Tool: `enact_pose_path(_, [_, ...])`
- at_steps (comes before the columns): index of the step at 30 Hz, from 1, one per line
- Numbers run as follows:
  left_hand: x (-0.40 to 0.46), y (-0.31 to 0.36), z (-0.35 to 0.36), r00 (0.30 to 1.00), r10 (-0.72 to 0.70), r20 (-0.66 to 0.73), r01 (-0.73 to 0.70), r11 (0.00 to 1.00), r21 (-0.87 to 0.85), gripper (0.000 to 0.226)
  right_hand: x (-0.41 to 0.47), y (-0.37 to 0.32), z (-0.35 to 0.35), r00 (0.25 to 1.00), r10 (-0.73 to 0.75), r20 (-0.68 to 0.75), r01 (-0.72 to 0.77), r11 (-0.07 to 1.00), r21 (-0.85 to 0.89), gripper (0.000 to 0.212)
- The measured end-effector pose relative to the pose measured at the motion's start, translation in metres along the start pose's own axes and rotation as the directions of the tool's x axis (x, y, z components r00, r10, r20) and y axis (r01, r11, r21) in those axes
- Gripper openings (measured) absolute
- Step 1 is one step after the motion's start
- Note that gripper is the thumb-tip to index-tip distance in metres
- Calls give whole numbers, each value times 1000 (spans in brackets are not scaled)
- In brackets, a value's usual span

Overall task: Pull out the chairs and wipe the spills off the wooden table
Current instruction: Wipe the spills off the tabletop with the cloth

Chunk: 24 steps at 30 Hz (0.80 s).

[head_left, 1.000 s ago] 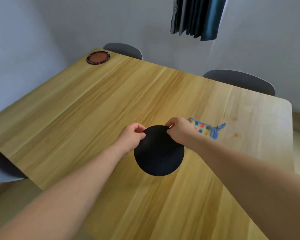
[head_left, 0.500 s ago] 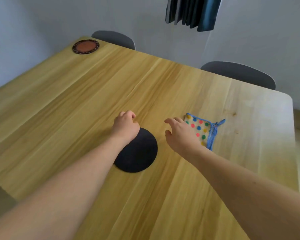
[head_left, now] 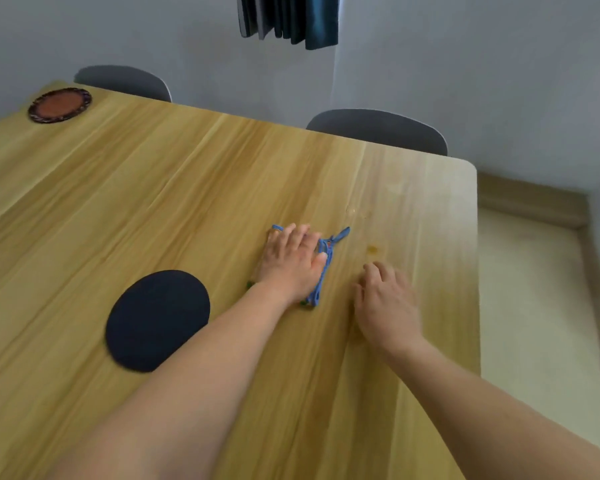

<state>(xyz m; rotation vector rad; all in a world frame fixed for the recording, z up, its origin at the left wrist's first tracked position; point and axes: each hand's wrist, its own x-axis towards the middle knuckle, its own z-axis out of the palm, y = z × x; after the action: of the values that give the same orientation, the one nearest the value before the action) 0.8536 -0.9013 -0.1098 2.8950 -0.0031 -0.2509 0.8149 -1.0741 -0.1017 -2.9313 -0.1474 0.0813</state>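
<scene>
A blue-edged cloth with coloured dots (head_left: 323,271) lies on the wooden table (head_left: 153,202), mostly hidden under my left hand (head_left: 291,261), which presses flat on it with straight fingers. My right hand (head_left: 385,303) rests on the bare wood just right of the cloth, fingers loosely bent, holding nothing. A small yellow spill spot (head_left: 372,250) sits beyond my right hand, and a faint wet mark (head_left: 353,211) lies farther back. Two grey chairs (head_left: 378,131) (head_left: 123,81) stand pushed in at the far side.
A black round mat (head_left: 153,320) lies left of my left forearm. A brown round coaster (head_left: 59,105) sits at the far left corner. The table's right edge (head_left: 477,271) drops to a pale floor. Dark curtains (head_left: 288,19) hang on the grey wall.
My left hand let go of the black mat and moved right onto the cloth. My right hand shifted right off the cloth onto bare wood. The view swung to the right.
</scene>
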Motion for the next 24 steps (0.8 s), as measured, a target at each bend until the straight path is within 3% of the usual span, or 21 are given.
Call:
enact_pose_path(6, [2, 3, 22, 999, -32, 9, 31, 990, 138, 62, -20, 9, 33, 997, -38, -64, 39, 999, 19, 51])
enact_pose_path(24, [-24, 3, 27, 999, -33, 17, 29, 979, 202, 60, -20, 10, 41, 985, -36, -167, 41, 999, 31, 53])
